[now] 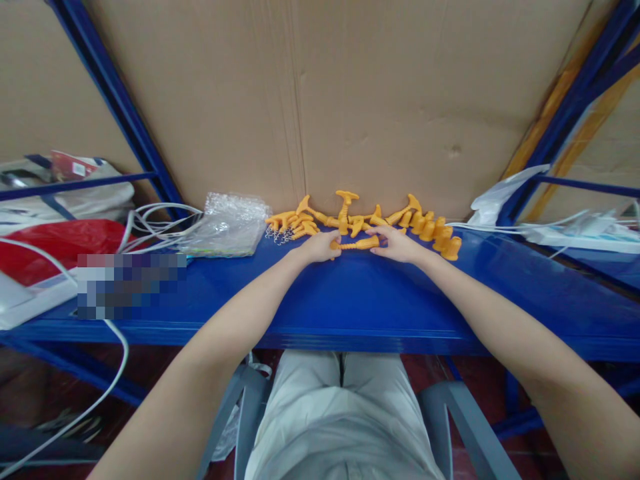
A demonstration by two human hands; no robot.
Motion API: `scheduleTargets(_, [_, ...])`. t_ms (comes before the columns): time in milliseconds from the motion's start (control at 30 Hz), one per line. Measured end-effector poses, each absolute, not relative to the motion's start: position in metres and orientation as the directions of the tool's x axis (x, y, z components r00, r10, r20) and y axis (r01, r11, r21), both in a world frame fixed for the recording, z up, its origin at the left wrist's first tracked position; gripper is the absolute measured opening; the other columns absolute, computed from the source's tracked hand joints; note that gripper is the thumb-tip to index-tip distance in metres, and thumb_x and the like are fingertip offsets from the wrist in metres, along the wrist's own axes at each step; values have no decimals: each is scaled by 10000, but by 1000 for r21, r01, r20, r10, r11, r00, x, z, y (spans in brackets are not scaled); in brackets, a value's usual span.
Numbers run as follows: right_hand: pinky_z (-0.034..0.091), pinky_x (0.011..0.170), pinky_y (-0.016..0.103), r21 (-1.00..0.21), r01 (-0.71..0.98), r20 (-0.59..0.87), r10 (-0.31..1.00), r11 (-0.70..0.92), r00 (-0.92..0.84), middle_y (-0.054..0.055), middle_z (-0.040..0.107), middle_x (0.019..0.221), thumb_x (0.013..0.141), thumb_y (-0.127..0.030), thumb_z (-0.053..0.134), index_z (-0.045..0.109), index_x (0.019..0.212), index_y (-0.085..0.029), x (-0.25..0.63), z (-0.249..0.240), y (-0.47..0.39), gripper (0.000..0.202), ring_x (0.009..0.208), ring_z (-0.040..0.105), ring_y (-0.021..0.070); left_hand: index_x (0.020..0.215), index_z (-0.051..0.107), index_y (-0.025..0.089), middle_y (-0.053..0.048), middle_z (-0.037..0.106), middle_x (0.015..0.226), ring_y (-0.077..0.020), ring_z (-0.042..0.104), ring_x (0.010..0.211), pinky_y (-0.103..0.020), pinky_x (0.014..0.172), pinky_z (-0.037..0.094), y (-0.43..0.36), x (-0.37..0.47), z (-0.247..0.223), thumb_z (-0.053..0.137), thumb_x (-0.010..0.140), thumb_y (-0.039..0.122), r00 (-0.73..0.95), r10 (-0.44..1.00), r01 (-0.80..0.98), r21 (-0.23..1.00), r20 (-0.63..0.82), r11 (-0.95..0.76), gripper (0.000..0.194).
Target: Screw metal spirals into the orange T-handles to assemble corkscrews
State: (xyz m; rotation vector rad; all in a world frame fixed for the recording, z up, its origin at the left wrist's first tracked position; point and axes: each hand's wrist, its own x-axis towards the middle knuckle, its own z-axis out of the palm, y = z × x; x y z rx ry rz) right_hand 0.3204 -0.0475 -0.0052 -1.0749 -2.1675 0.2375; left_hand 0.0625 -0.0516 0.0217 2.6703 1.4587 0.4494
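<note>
An orange plastic piece [356,245] with a spiral-ridged shaft and a thicker right end lies crosswise between my hands, low over the blue table. My left hand [319,247] is closed around its left end. At the thicker end, the fingers of my right hand [399,245] grip it. Just behind stand and lie several orange T-handled pieces [345,207], some with ridged shafts. Left of these is a pile of orange handles [287,219] with thin metal spirals [277,235]. Several orange cap-like sleeves [443,235] stand in a row on the right.
A stack of clear plastic bags [233,227] lies left on the blue table [360,300], near white cables [163,223] and a red bag [65,247]. A cardboard sheet [375,100] rises behind. Blue frame posts [117,93] flank both sides. White plastic [505,197] hangs at right.
</note>
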Motion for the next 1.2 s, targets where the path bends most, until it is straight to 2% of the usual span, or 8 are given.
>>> scheduleTargets(133, [567, 1033, 513, -619, 513, 471, 804, 594, -363, 126, 725, 1228, 793, -187, 733, 710, 1225, -176, 324, -5, -44, 433, 1088, 720, 270, 1105, 670, 189, -43, 760, 924, -220, 715, 854, -286, 764, 507, -50, 59, 24, 635, 836, 221, 494, 805, 816, 145, 327, -560, 273])
scheduleTargets(300, [588, 1004, 482, -764, 389, 426, 856, 514, -294, 82, 777, 1006, 790, -315, 817, 723, 1074, -186, 323, 3, -48, 326, 961, 745, 243, 1136, 679, 179, -82, 767, 1058, -254, 725, 994, -308, 826, 524, -53, 58, 26, 626, 861, 227, 464, 785, 833, 98, 409, -544, 284])
scheduleTargets(467, [640, 766, 329, -854, 349, 310, 916, 386, -254, 63, 764, 789, 879, -558, 754, 673, 869, -198, 316, 12, -59, 370, 709, 722, 172, 1147, 696, 177, -87, 767, 1097, -257, 721, 1028, -314, 856, 535, -52, 58, 25, 621, 846, 206, 446, 758, 834, 87, 476, -545, 311])
scheduleTargets(567, [612, 661, 261, -878, 347, 267, 940, 329, -214, 52, 740, 709, 920, -612, 687, 606, 789, -203, 310, 15, -64, 437, 617, 682, 139, 1137, 710, 185, -82, 768, 1094, -257, 717, 1026, -320, 863, 541, -50, 58, 24, 610, 847, 224, 453, 743, 827, 79, 493, -557, 308])
scheduleTargets(733, [605, 656, 246, -895, 386, 184, 973, 225, -139, 61, 757, 743, 1027, -516, 570, 577, 840, -205, 306, 18, -69, 363, 623, 692, 132, 1069, 729, 187, -83, 769, 1084, -259, 712, 1032, -316, 845, 536, -50, 58, 25, 592, 863, 252, 474, 736, 829, 39, 483, -559, 256])
scheduleTargets(867, [626, 721, 272, -905, 371, 143, 969, 210, -200, 73, 794, 889, 1013, -316, 632, 614, 1103, -189, 310, 20, -71, 156, 719, 742, 147, 1084, 729, 186, -87, 767, 1089, -259, 711, 1035, -309, 838, 532, -51, 58, 26, 593, 860, 249, 453, 758, 848, 35, 469, -529, 269])
scheduleTargets(1000, [627, 746, 286, -915, 322, 169, 956, 243, -241, 45, 793, 916, 892, -105, 730, 578, 1205, -187, 313, 20, -70, 357, 722, 744, 141, 1111, 727, 178, -97, 763, 1093, -268, 709, 1037, -321, 850, 535, -52, 58, 27, 589, 867, 250, 439, 768, 856, 42, 466, -515, 289])
scheduleTargets(1200, [613, 730, 297, -910, 315, 188, 945, 270, -266, 106, 801, 980, 948, -300, 724, 622, 1059, -171, 313, 20, -71, 199, 691, 731, 140, 1150, 716, 157, -114, 753, 1104, -263, 703, 1040, -339, 905, 531, -49, 56, 26, 592, 872, 224, 445, 742, 839, 57, 501, -542, 312])
